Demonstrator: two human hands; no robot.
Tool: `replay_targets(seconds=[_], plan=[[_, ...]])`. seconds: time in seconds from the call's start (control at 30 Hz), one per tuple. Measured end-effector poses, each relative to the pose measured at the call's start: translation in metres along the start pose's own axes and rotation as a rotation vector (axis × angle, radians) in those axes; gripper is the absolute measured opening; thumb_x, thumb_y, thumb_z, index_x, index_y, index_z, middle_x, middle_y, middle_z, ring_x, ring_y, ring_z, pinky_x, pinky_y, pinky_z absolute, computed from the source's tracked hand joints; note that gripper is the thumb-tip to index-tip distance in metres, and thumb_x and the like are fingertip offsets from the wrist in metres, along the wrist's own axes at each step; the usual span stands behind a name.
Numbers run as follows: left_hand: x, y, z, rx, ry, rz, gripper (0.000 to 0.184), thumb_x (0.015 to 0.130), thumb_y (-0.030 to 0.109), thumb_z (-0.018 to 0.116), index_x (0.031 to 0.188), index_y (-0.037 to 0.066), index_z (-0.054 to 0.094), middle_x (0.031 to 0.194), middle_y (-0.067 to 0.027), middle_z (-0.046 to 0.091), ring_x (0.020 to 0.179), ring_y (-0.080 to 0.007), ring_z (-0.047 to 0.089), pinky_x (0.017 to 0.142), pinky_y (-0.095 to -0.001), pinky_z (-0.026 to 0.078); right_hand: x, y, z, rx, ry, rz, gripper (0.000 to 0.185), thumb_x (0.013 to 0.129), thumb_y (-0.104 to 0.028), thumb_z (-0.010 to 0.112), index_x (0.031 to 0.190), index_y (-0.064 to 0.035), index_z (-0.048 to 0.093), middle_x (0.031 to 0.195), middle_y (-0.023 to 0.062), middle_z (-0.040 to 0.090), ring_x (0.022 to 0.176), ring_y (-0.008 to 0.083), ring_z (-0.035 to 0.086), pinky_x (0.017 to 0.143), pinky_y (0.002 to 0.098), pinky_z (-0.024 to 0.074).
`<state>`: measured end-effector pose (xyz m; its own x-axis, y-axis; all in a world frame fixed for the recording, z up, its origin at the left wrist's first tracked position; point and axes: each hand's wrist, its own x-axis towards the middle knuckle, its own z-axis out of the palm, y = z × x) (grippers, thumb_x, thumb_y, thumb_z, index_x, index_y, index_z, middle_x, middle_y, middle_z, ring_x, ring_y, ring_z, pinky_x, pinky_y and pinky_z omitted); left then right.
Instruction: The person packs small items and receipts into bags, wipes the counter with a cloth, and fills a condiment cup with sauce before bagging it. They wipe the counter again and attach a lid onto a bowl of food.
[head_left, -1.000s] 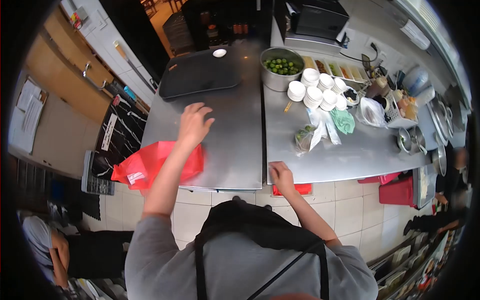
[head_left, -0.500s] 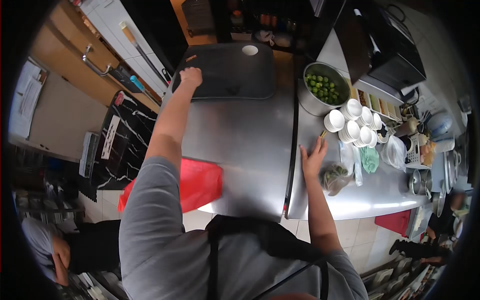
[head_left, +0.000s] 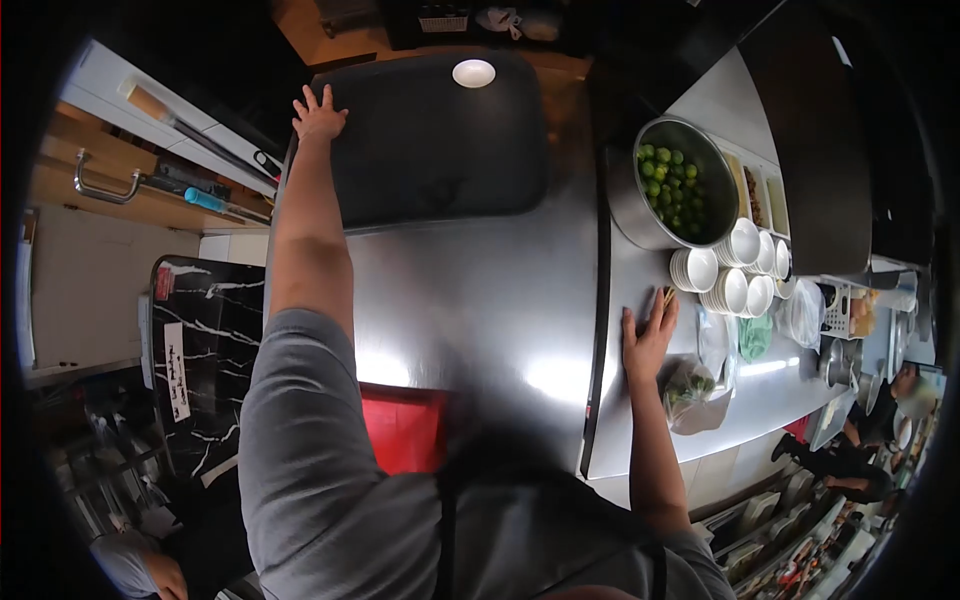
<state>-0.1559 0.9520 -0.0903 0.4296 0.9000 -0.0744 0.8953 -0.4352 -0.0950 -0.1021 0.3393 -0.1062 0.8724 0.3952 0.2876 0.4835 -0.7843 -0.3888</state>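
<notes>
Tray (head_left: 430, 160) lies flat on the counter (head_left: 470, 280), left hand (head_left: 319, 122) spread at its edge, gripping nothing, while the open, seemingly empty right hand (head_left: 650, 345) rests near stacked bowls (head_left: 733, 290), probably bracing the reach.

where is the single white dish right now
In the head view, the white dish sits on the black tray, near its far edge and right of its middle, to the right of the left hand.

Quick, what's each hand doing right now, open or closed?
Left hand: open, fingers spread at the tray's left edge.
Right hand: open, fingertips by the small sticks; can't tell if touching them.
</notes>
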Motion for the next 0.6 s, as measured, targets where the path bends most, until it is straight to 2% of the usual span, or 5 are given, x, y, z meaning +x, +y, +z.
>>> replay_targets(seconds=[0.07, 0.13, 0.23, 0.4, 0.6], plan=[[0.016, -0.008, 0.015, 0.009, -0.056, 0.027, 0.056, 0.087, 0.040, 0.040, 0.137, 0.027, 0.017, 0.145, -0.0041, -0.002, 0.132, -0.0321, 0.002, 0.103, -0.0493, 0.016, 0.000, 0.002, 0.001, -0.039, -0.012, -0.019, 0.061, 0.080, -0.029, 0.058, 0.128, -0.0010, 0.033, 0.129, 0.0275, 0.029, 0.121, 0.0407, 0.027, 0.099, 0.0434, 0.0245], [0.002, -0.010, 0.013, 0.077, -0.075, 0.056, 0.047, 0.088, 0.029, 0.040, 0.133, 0.024, 0.028, 0.142, -0.0056, 0.016, 0.130, -0.0332, 0.014, 0.102, -0.0462, 0.024, -0.001, 0.002, 0.002, -0.045, -0.018, -0.012, 0.061, 0.080, -0.029, 0.058, 0.127, 0.0006, 0.034, 0.128, 0.0279, 0.031, 0.121, 0.0404, 0.027, 0.100, 0.0430, 0.0238], [-0.003, -0.016, 0.031, -0.059, 0.208, 0.160, 0.034, 0.083, 0.012, 0.043, 0.116, 0.014, 0.049, 0.113, -0.0095, 0.052, 0.107, -0.0299, 0.047, 0.087, -0.0367, 0.044, -0.001, 0.001, 0.002, -0.048, -0.006, 0.010, 0.060, 0.080, -0.030, 0.058, 0.126, 0.0007, 0.035, 0.128, 0.0279, 0.030, 0.121, 0.0404, 0.027, 0.100, 0.0423, 0.0239], [-0.051, -0.017, 0.024, -0.200, 0.260, 0.208, 0.014, 0.083, 0.017, 0.049, 0.092, 0.007, 0.053, 0.097, -0.0134, 0.058, 0.095, -0.0322, 0.054, 0.079, -0.0409, 0.045, -0.006, 0.004, 0.001, -0.034, 0.005, 0.043, 0.061, 0.079, -0.032, 0.058, 0.125, 0.0021, 0.036, 0.129, 0.0275, 0.029, 0.121, 0.0407, 0.027, 0.100, 0.0401, 0.0246], [-0.091, 0.016, -0.012, -0.495, 0.347, 0.296, 0.036, 0.082, 0.028, 0.054, 0.112, 0.009, 0.050, 0.088, -0.0189, 0.061, 0.088, -0.0341, 0.058, 0.075, -0.0408, 0.046, -0.012, 0.008, -0.005, 0.115, 0.085, 0.028, 0.060, 0.073, -0.029, 0.062, 0.119, 0.0042, 0.041, 0.125, 0.0268, 0.035, 0.116, 0.0396, 0.033, 0.098, 0.0418, 0.0281]])
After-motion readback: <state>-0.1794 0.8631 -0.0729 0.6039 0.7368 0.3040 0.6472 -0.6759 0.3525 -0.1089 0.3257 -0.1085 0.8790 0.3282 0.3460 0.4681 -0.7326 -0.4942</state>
